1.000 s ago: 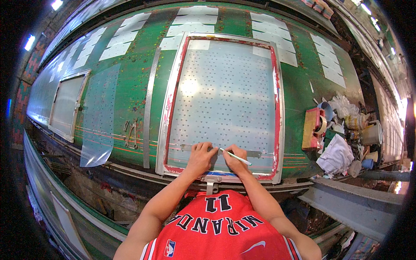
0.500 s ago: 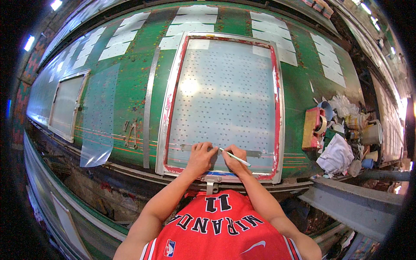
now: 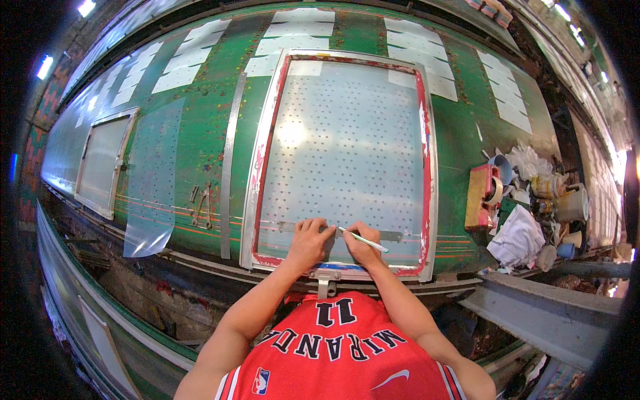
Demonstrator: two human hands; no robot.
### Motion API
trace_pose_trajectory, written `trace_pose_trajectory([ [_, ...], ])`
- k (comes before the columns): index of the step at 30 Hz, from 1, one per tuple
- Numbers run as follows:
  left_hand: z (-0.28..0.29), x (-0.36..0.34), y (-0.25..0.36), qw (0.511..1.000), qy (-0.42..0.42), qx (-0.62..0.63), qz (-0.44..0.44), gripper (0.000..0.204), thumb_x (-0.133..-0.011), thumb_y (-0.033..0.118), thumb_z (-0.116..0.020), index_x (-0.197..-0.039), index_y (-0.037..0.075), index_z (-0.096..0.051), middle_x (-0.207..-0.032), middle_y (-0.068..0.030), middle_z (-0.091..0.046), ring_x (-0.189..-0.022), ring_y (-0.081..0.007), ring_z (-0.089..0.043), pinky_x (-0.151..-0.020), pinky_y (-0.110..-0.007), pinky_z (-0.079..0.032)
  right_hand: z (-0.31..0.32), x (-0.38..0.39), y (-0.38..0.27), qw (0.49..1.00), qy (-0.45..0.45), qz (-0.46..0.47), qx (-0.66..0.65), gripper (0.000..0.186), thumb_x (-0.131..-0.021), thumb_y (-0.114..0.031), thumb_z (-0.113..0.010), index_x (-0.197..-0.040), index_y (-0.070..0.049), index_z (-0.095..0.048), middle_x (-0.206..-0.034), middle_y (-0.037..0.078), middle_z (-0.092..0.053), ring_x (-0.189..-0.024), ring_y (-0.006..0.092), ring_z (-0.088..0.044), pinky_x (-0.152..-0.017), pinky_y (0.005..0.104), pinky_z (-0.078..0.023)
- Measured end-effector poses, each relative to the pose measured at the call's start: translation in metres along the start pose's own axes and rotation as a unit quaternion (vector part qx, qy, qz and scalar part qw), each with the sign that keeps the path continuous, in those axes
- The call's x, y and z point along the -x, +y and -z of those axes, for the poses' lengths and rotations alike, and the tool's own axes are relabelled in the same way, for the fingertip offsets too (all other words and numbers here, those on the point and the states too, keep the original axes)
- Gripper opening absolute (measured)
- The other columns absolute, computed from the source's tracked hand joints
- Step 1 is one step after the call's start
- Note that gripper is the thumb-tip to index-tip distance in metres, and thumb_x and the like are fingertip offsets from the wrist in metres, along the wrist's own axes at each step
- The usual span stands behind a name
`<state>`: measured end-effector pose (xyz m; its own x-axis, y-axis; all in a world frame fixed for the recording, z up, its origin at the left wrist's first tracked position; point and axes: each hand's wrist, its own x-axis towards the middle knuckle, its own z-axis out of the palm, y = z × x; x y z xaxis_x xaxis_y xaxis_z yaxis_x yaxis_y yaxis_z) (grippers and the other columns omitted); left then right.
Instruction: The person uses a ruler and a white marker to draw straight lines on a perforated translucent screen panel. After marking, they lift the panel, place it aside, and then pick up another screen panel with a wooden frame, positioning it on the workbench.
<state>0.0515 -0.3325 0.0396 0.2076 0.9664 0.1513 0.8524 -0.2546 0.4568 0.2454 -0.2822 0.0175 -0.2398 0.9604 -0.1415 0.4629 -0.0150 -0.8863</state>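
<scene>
A printing screen point(image 3: 427, 167) in a metal frame, its inner border smeared red, lies on the green table; rows of small dark hearts show across its pale mesh. Along its near end runs a thin grey ruler point(image 3: 391, 236), partly hidden under both hands. My left hand point(image 3: 309, 243) presses down on the ruler with bent fingers, thumb toward the right. My right hand point(image 3: 364, 245) grips a slim white and green pen point(image 3: 367, 243), slanted so its tip meets the ruler just beside my left thumb.
Left of the screen lie a long metal strip point(image 3: 231, 160), wrenches point(image 3: 202, 205), a clear film with hearts point(image 3: 155, 167) and a smaller screen point(image 3: 107, 163). On the right are a red box with tape point(image 3: 479, 197), a white cloth point(image 3: 518, 239) and cups. White sheets point(image 3: 293, 40) lie along the far side.
The pen's back end has tipped slightly to the right, and my right hand has shifted a little with it. My left hand and the ruler have stayed in place.
</scene>
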Motion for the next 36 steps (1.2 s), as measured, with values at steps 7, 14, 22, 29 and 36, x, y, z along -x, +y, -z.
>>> trace_pose_trajectory([
  [7, 0.003, -0.001, 0.001, 1.0, -0.005, -0.002, 0.001, 0.05, -0.072, 0.003, -0.069, -0.122, 0.012, -0.07, -0.116, -0.0091, -0.059, -0.114, -0.0301, -0.056, -0.097, -0.046, -0.04, 0.001, -0.001, 0.001, 1.0, 0.007, 0.027, 0.005, 0.018, -0.085, -0.021, -0.071, -0.09, -0.004, -0.069, -0.076, 0.017, -0.071, -0.068, 0.0324, -0.071, -0.067, 0.0424, -0.054],
  [14, 0.003, 0.0, 0.001, 1.0, -0.006, 0.0, 0.005, 0.051, -0.071, 0.003, -0.07, -0.122, 0.012, -0.07, -0.116, -0.0085, -0.059, -0.114, -0.0298, -0.056, -0.097, -0.046, -0.04, 0.002, -0.001, 0.003, 1.0, 0.009, 0.018, -0.001, 0.018, -0.085, -0.021, -0.071, -0.089, -0.004, -0.068, -0.075, 0.017, -0.071, -0.069, 0.0328, -0.07, -0.066, 0.0432, -0.054],
  [22, 0.001, 0.0, 0.0, 1.0, -0.002, 0.001, 0.001, 0.052, -0.07, 0.003, -0.071, -0.121, 0.013, -0.069, -0.115, -0.0087, -0.059, -0.114, -0.0298, -0.056, -0.096, -0.047, -0.041, 0.002, -0.005, 0.004, 1.0, 0.012, -0.01, -0.013, 0.016, -0.084, -0.019, -0.069, -0.086, -0.003, -0.067, -0.074, 0.017, -0.07, -0.069, 0.0319, -0.071, -0.065, 0.0426, -0.053],
  [29, 0.002, 0.0, 0.0, 1.0, -0.008, -0.002, -0.002, 0.057, -0.067, 0.003, -0.072, -0.123, 0.014, -0.067, -0.116, -0.0084, -0.059, -0.114, -0.0301, -0.056, -0.096, -0.047, -0.041, 0.0, -0.018, 0.005, 0.991, -0.01, -0.093, -0.093, 0.017, -0.083, -0.018, -0.068, -0.084, -0.001, -0.065, -0.071, 0.013, -0.071, -0.064, 0.0244, -0.068, -0.065, 0.0389, -0.053],
  [36, 0.003, 0.001, -0.001, 1.0, -0.018, -0.005, 0.002, 0.057, -0.068, 0.003, -0.072, -0.123, 0.014, -0.067, -0.117, -0.0087, -0.059, -0.114, -0.0305, -0.056, -0.097, -0.048, -0.041, 0.0, -0.015, -0.004, 0.998, 0.005, -0.039, -0.058, 0.013, -0.083, -0.012, -0.066, -0.08, 0.0, -0.063, -0.065, 0.008, -0.069, -0.058, 0.0138, -0.064, -0.057, 0.0316, -0.05],
])
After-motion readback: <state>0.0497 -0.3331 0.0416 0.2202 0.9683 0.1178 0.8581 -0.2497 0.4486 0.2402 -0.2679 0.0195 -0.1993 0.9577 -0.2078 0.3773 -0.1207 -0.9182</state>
